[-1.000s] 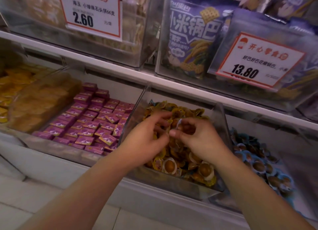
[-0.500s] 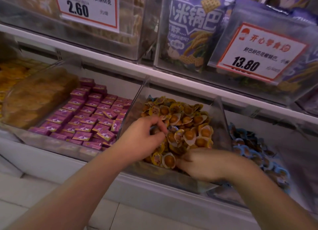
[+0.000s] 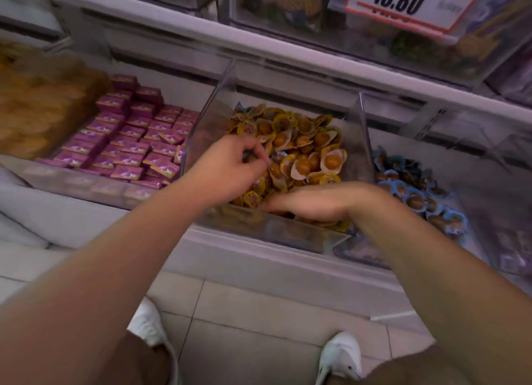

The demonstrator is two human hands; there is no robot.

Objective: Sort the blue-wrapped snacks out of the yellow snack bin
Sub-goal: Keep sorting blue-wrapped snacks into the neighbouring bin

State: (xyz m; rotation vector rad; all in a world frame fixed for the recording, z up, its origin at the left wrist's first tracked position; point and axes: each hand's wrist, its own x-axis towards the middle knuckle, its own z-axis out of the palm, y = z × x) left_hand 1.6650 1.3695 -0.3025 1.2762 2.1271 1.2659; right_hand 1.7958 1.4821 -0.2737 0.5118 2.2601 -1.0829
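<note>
Both hands are working in the yellow snack bin point(image 3: 357, 142): the left hand point(image 3: 230, 168) pinches a blue-wrapped snack point(image 3: 278, 156); whether the right hand point(image 3: 311, 201) grasps anything cannot be told. The snack is best lifted clear and carried right to the blue bin point(image 3: 417, 183).

**What I can't make out**

My right hand point(image 3: 313, 204) hides its fingertips among the wrappers, so its grip is unreadable; my left hand point(image 3: 230, 168) pinches something too blurred to name; the price tag point(image 3: 403, 4) is cropped at the top.
</note>
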